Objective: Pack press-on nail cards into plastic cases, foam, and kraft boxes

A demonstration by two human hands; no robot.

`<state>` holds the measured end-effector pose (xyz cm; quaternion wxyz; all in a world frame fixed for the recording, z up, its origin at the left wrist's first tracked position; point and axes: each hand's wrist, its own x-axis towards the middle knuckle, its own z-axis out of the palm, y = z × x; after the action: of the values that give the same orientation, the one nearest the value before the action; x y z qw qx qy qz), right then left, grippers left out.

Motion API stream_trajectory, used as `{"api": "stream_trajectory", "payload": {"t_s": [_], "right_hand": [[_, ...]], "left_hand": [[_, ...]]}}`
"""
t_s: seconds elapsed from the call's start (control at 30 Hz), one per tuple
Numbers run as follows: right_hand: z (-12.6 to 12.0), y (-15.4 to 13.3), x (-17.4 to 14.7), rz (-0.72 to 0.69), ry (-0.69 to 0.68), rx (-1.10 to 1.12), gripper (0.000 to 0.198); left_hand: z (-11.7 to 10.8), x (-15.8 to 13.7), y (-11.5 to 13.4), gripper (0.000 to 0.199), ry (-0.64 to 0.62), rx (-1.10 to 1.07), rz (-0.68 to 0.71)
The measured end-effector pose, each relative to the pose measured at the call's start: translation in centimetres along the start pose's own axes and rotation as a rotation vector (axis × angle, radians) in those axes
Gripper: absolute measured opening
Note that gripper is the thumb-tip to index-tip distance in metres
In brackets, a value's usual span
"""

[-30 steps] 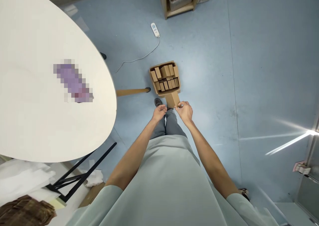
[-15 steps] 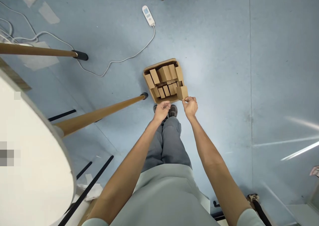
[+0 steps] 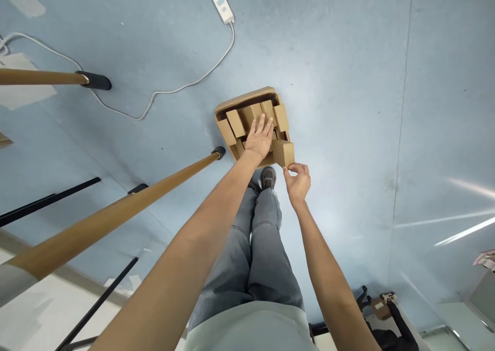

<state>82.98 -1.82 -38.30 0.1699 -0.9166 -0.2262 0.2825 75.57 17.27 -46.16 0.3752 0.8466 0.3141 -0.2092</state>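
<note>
Left hand (image 3: 260, 138) has moved out over bin (image 3: 244, 97), fingers spread, no visible hold; right hand (image 3: 297, 183) pinches box (image 3: 283, 152) at bin's near-right corner, probably light, stiff card, best held by edges.

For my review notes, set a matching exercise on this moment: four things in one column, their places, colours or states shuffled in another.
1. Left hand
2. Right hand
3. Brown container
4. Corded device

A. White, lying on the blue floor
B. Pinching one box by its near edge
C. Open-topped, packed with small boxes
D. Palm down, spread above the packed contents

Pairs: 1-D, 2-B, 3-C, 4-A
</note>
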Motion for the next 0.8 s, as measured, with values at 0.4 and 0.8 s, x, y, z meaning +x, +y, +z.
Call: {"api": "stream_trajectory", "payload": {"t_s": [0.4,0.8], "right_hand": [[-2.4,-4.2,-1.3,-0.038,0.035,0.078,0.027],[3.5,-7.7,7.5,-0.165,0.028,-0.028,0.022]], "left_hand": [[0.3,-1.5,-2.6,0.07,-0.028,0.021,-0.127],[0.4,-3.8,-3.9,0.074,-0.091,-0.016,-0.208]]}}
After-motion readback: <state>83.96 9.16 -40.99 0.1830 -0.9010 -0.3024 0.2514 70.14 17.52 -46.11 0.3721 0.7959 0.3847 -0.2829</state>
